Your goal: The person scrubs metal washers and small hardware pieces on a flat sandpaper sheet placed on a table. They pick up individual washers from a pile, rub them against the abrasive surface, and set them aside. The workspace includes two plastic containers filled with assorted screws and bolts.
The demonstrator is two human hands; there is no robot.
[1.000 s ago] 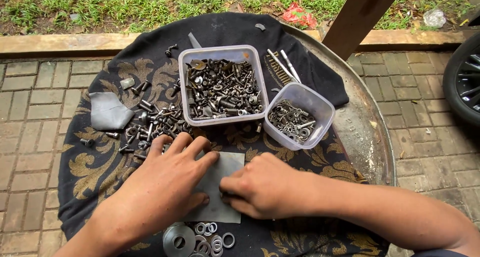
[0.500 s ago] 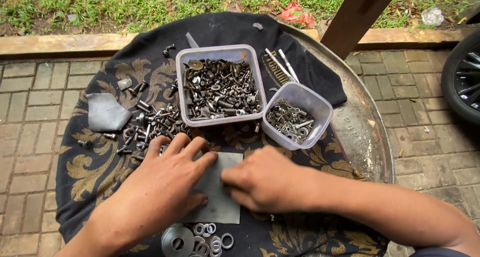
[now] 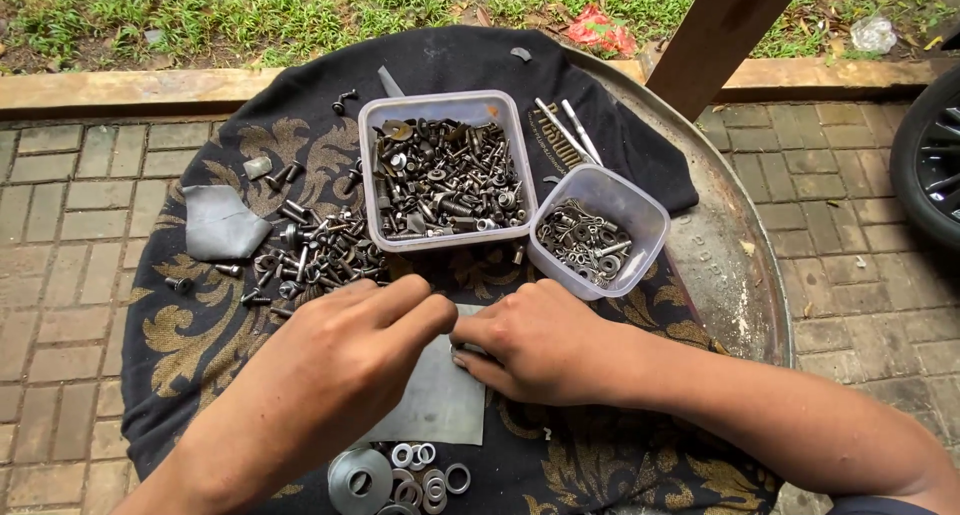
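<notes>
Both hands, the left (image 3: pixel 340 370) and right (image 3: pixel 535 340), have drawn together since a moment ago, fingertips now meeting, pinched over the grey sheet (image 3: pixel 440 400) on the tabletop (image 3: pixel 740 265).

Both hands meet over a flat grey sheet (image 3: pixel 440 400) near the front edge of a round table (image 3: pixel 735 265) draped in a dark patterned cloth (image 3: pixel 200 345). The left hand (image 3: pixel 335 375) and right hand (image 3: pixel 545 340) touch fingertips. Behind them stand 2 clear tubs, a large tub (image 3: pixel 445 170) of bolts and a small tub (image 3: pixel 597 230) of washers. Loose bolts (image 3: pixel 310 250) lie toward the left edge, washers (image 3: pixel 410 470) at the front.
</notes>
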